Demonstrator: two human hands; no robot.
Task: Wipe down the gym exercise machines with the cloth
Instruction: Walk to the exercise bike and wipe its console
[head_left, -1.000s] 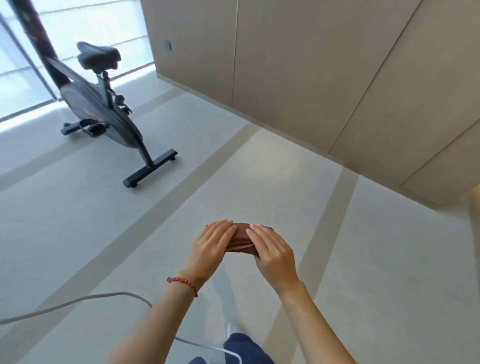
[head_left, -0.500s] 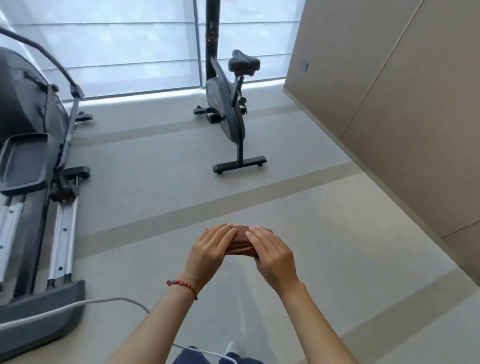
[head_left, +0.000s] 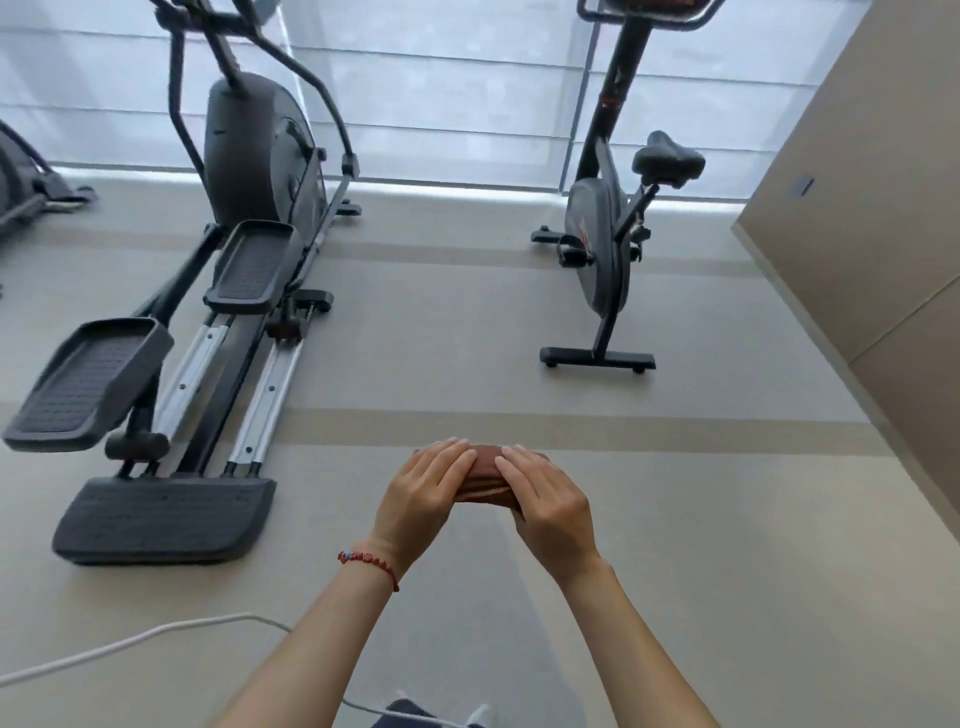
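Observation:
A folded reddish-brown cloth is held out in front of me at waist height. My left hand grips its left end and my right hand grips its right end, fingers laid over the top. A dark grey elliptical trainer stands on the floor to the left, its two pedals and silver rails pointing toward me. A black exercise bike with a padded saddle stands farther off on the right, by the window.
A beige panelled wall runs along the right side. Part of another machine shows at the far left. A white cable crosses the grey floor near my left arm. Bright blinds cover the windows behind the machines.
My view has swung left: the bike has shifted to the right of the frame and the elliptical trainer has come fully into sight. Both hands keep the same hold on the cloth.

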